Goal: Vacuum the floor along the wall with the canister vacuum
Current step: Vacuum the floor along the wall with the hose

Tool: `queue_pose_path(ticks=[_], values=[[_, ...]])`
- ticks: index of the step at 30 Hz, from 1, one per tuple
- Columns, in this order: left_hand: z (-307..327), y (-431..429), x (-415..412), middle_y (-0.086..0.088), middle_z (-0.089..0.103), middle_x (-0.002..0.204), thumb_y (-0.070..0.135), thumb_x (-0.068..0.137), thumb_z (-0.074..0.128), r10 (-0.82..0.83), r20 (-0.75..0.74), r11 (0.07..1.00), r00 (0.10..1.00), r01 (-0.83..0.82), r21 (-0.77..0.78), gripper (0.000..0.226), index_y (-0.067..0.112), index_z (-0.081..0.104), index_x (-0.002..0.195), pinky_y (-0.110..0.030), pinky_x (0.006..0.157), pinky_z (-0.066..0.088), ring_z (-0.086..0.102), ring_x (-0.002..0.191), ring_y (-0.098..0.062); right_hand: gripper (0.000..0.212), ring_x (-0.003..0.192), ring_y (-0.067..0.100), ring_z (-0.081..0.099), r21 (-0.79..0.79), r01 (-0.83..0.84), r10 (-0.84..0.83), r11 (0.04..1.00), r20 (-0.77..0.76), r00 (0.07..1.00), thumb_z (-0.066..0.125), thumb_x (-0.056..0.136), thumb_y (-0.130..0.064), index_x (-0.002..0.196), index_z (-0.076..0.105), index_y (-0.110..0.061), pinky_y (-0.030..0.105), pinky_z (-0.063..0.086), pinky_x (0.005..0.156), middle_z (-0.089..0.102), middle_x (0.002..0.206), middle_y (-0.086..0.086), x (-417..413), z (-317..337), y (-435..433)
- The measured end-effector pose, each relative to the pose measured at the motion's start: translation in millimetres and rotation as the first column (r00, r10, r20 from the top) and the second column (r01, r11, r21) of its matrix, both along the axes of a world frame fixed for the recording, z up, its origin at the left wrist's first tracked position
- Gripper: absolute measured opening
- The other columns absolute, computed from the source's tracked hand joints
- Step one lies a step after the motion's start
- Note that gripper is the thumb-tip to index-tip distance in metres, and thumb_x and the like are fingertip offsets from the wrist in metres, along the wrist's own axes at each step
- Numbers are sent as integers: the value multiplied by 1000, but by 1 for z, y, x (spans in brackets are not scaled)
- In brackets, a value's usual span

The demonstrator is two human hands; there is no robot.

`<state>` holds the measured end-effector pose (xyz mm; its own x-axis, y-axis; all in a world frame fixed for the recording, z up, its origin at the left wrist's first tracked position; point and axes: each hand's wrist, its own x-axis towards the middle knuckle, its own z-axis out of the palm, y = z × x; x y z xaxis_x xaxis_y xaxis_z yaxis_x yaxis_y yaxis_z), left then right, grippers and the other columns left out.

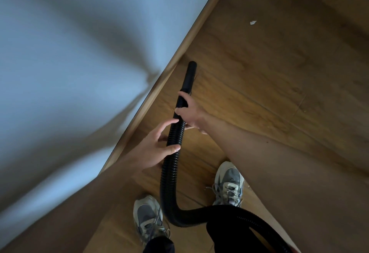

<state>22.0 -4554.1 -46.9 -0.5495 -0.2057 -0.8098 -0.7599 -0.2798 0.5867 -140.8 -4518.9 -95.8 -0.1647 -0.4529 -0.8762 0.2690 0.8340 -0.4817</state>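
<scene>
Two hands (157, 149), one black hose (171, 173), two grey sneakers (148, 216), one white scrap (253, 22)

Pretty dim, soft daylight. The wall (69, 53) is smeared with blur and faint shadows. Wide-angle bending at the edges.

grey laced sneakers (229, 185), black trousers (225, 232)

ribbed black plastic hose (173, 137), wood-grain floor (259, 97)
</scene>
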Motion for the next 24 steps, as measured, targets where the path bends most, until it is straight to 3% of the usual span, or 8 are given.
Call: queue_pose_path(ticks=[5, 10, 14, 20, 24], values=[[-14, 0, -49, 4, 67, 109, 26, 92, 70, -153, 9, 988, 988, 153, -18, 67, 51, 32, 141, -20, 67, 50, 67, 91, -8, 61, 96, 21, 59, 45, -21, 24, 999, -80, 996, 38, 99, -7, 148, 27, -43, 32, 57, 64, 50, 127, 7, -38, -7, 8], [-31, -3, -94, -4, 68, 109, 29, 92, 69, -237, -40, 972, 971, 237, -3, 68, 54, 29, 141, -36, 87, 55, 68, 99, -18, 61, 89, 16, 57, 62, 53, -42, 997, -167, 985, 36, 100, -7, 149, 26, -42, 30, 51, 60, 49, 128, 5, -81, -16, 17], [-44, 1, -131, 2, 62, 109, 26, 93, 68, -268, -107, 963, 957, 265, -43, 68, 50, 29, 143, -23, 71, 49, 65, 97, -14, 61, 83, 13, 56, 65, 110, -92, 992, -233, 968, 37, 100, -6, 149, 27, -41, 29, 50, 59, 49, 127, 5, -117, -22, 25], [-59, 4, -177, 12, 56, 94, 24, 92, 69, -241, -195, 970, 951, 228, -86, 67, 44, 33, 145, -19, 70, 49, 61, 91, -12, 58, 88, 15, 57, 59, 145, -120, 988, -308, 944, 39, 101, -8, 148, 31, -42, 34, 54, 69, 49, 131, 4, -164, -27, 27], [-67, 3, -198, 10, 58, 99, 23, 92, 70, -217, -236, 975, 947, 200, -95, 68, 44, 32, 145, -20, 68, 54, 63, 91, -11, 57, 86, 14, 56, 39, 108, -87, 993, -355, 931, 38, 102, -11, 149, 29, -41, 33, 54, 67, 49, 132, 5, -185, -31, 23]])
